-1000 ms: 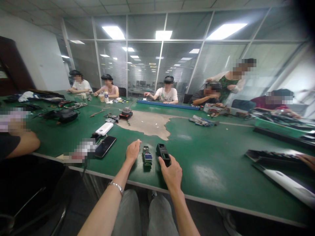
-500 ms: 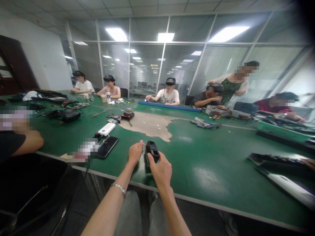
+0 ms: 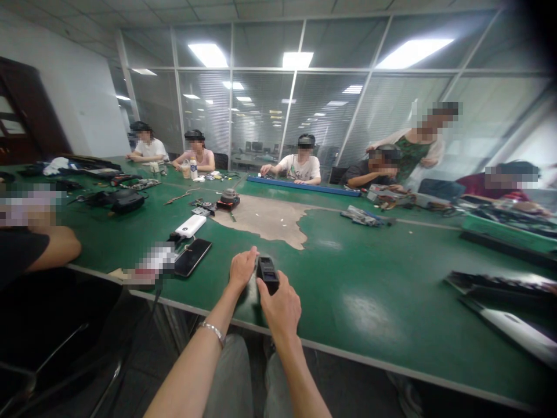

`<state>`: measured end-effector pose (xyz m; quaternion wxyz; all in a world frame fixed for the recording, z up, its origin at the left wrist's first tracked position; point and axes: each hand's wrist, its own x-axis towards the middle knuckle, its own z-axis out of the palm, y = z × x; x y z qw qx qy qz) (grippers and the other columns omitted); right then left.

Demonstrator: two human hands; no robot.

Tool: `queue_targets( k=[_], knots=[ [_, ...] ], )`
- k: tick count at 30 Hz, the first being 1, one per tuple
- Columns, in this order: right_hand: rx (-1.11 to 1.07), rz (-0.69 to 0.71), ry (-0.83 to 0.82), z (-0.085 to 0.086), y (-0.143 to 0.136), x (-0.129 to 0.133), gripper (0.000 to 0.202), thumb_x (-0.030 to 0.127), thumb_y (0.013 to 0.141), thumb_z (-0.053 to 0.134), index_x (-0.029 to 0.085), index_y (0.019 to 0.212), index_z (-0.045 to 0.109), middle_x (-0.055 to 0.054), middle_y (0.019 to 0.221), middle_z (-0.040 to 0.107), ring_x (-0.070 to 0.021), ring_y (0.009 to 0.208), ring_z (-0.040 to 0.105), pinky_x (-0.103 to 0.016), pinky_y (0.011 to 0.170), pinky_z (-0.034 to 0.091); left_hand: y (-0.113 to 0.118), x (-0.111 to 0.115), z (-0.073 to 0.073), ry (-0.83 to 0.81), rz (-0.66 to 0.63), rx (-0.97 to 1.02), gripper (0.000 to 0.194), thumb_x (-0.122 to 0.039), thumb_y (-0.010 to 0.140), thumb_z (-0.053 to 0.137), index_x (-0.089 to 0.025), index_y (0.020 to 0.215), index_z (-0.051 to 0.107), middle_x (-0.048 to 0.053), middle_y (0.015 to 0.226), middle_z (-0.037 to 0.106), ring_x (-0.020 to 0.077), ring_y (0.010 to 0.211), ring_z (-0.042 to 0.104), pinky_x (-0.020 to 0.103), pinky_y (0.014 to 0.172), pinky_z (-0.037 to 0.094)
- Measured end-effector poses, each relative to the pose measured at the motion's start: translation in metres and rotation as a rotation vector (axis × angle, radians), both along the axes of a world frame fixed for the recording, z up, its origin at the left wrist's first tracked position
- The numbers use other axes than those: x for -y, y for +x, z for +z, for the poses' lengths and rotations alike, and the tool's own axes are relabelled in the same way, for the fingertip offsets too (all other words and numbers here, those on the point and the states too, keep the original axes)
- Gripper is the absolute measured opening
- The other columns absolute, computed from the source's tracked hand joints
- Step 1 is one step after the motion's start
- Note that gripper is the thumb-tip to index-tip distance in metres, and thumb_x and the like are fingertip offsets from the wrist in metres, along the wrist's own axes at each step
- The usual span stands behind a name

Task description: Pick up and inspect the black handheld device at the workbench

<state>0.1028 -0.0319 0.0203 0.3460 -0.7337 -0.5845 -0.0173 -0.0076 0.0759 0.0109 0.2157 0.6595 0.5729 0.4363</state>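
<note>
My right hand point(image 3: 281, 305) grips a small black boxy device point(image 3: 268, 275) by its near end, thumb on the left side and fingers on the right. Rectangular openings show on the device's upper face. Just left of it is my left hand point(image 3: 242, 270), fingers curled together near the device's far end; whether something small is between them is hidden. Both hands are low over the near edge of the green table point(image 3: 331, 313).
Left of my hands lie a black phone point(image 3: 193, 257) and a white power bank point(image 3: 190, 226). A brown patch point(image 3: 265, 217) marks the table ahead, with a round-topped part point(image 3: 228, 199) beside it. Dark panels point(image 3: 500, 290) lie at right. Several people sit around the table.
The black device has tipped flatter and lower in my right hand. My left hand stays beside it, nearly unmoved. The whole view has shifted slightly.
</note>
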Motion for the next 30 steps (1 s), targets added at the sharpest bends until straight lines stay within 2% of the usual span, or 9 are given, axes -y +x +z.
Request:
queue_targets(
  k=[3,9,18,24,30],
  knots=[
    [0.0,0.003,-0.013,-0.007,-0.001,0.0,0.061,0.054,0.085,0.051,0.014,0.13,0.049,-0.014,0.099,0.068,-0.0279,0.089,0.064,-0.035,0.077,0.041,0.0,0.0,0.001,0.007,-0.006,-0.002,0.06,-0.052,0.096,0.021,-0.024,0.096,0.074,0.005,0.104,0.073,0.0185,0.099,0.066,0.028,0.09,0.046],
    [-0.018,0.034,0.059,-0.013,-0.001,-0.004,0.074,0.054,0.081,0.056,0.008,0.136,0.041,-0.02,0.124,0.058,-0.0315,0.111,0.055,-0.037,0.088,0.04,0.0,-0.001,0.0,0.029,-0.043,-0.029,0.062,-0.052,0.096,0.021,-0.025,0.09,0.076,0.005,0.096,0.075,0.0185,0.095,0.067,0.028,0.089,0.046],
    [-0.024,0.077,0.05,-0.015,0.002,0.001,0.047,0.045,0.087,0.052,0.015,0.122,0.053,-0.012,0.105,0.067,-0.0262,0.098,0.061,-0.033,0.082,0.039,0.001,0.0,0.0,0.019,-0.04,-0.052,0.065,-0.055,0.095,0.019,-0.025,0.091,0.076,0.005,0.096,0.075,0.019,0.095,0.067,0.028,0.089,0.046],
    [-0.033,0.085,0.065,-0.012,0.003,0.002,0.041,0.044,0.086,0.053,0.017,0.116,0.055,-0.01,0.101,0.067,-0.0253,0.095,0.061,-0.032,0.079,0.039,0.002,-0.001,-0.002,0.009,-0.008,-0.025,0.063,-0.053,0.096,0.019,-0.023,0.096,0.075,0.006,0.101,0.074,0.0195,0.097,0.067,0.029,0.092,0.046],
    [-0.042,0.095,0.074,-0.012,0.003,0.003,0.037,0.042,0.086,0.053,0.018,0.113,0.056,-0.008,0.099,0.067,-0.0242,0.093,0.061,-0.031,0.079,0.039,0.003,0.004,0.004,-0.026,0.01,0.013,0.061,-0.052,0.096,0.022,-0.022,0.095,0.075,0.006,0.1,0.074,0.021,0.101,0.066,0.031,0.095,0.046]
  ],
)
